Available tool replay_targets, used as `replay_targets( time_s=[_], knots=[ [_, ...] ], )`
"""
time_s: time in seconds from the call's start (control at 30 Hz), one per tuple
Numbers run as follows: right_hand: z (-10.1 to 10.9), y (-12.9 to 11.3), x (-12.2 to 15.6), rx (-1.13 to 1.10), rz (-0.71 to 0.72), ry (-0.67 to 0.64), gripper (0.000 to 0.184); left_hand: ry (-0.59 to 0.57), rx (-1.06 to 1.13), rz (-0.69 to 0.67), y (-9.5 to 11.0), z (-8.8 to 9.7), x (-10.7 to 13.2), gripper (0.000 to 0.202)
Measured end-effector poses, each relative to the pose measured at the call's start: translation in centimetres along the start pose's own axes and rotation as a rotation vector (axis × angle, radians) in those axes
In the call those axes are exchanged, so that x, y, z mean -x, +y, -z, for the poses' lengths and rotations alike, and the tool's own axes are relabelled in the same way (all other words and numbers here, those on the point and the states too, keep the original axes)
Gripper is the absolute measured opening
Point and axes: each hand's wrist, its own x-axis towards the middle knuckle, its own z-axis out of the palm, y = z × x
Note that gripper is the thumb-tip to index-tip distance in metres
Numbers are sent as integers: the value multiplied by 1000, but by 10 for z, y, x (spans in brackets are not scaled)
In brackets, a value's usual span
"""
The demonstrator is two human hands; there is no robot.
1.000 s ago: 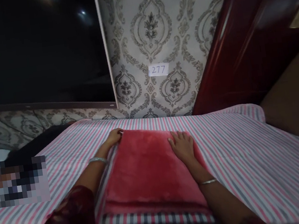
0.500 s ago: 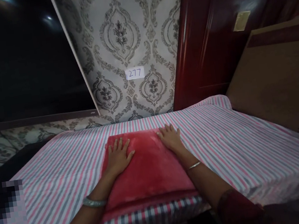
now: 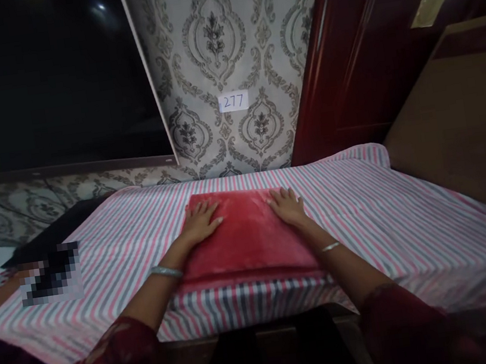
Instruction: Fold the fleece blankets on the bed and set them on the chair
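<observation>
A folded red plush blanket (image 3: 248, 235) lies on a table covered with a pink, grey and white striped cloth (image 3: 387, 216). My left hand (image 3: 201, 221) rests flat on the blanket's far left part, fingers stretched out. My right hand (image 3: 287, 206) lies flat on its far right part, fingers apart. Neither hand grips anything. Each wrist carries a bangle, and my sleeves are dark red.
A dark screen (image 3: 39, 84) hangs on the patterned wallpaper, beside a small paper label reading 277 (image 3: 233, 101). A dark red door (image 3: 364, 50) and a brown wooden panel (image 3: 454, 110) stand to the right. A black object (image 3: 57, 229) lies at the table's left end.
My left hand has moved from the blanket's left edge onto its top and now lies flat. The blanket sits farther from me in view as my head drew back.
</observation>
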Motion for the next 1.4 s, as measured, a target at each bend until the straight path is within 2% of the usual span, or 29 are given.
replay_targets(
  time_s=[0.1,0.2,0.27,0.33,0.47,0.63,0.7,0.83,0.97,1.07,1.13,1.23,1.4],
  knots=[
    [0,1,49,42,196,106,59,106,-12,-171,17,-2,38,65],
    [-14,3,98,76,413,170,58,185,-45,-362,37,-23,76,61],
    [-27,6,119,97,473,154,56,199,-70,-381,45,-40,92,61],
    [-37,8,128,112,472,141,55,188,-92,-352,48,-53,99,61],
    [-46,12,127,120,461,173,55,192,-106,-347,43,-61,98,62],
    [-43,15,134,111,477,214,54,239,-91,-377,41,-55,102,61],
    [-39,10,140,84,453,226,52,257,-79,-371,50,-49,106,58],
    [-35,-8,147,-2,436,274,47,293,-68,-360,82,-43,108,50],
    [-50,-17,150,-7,482,274,49,294,-71,-338,101,-66,107,57],
    [-67,-13,154,19,519,268,53,282,-83,-325,101,-86,108,59],
    [-72,-10,157,24,520,265,55,284,-73,-322,98,-91,110,58],
    [-62,-7,155,3,499,206,54,305,-41,-331,95,-86,112,55],
    [-13,-9,122,-115,569,66,47,418,-18,-427,100,-80,116,49]
  ],
)
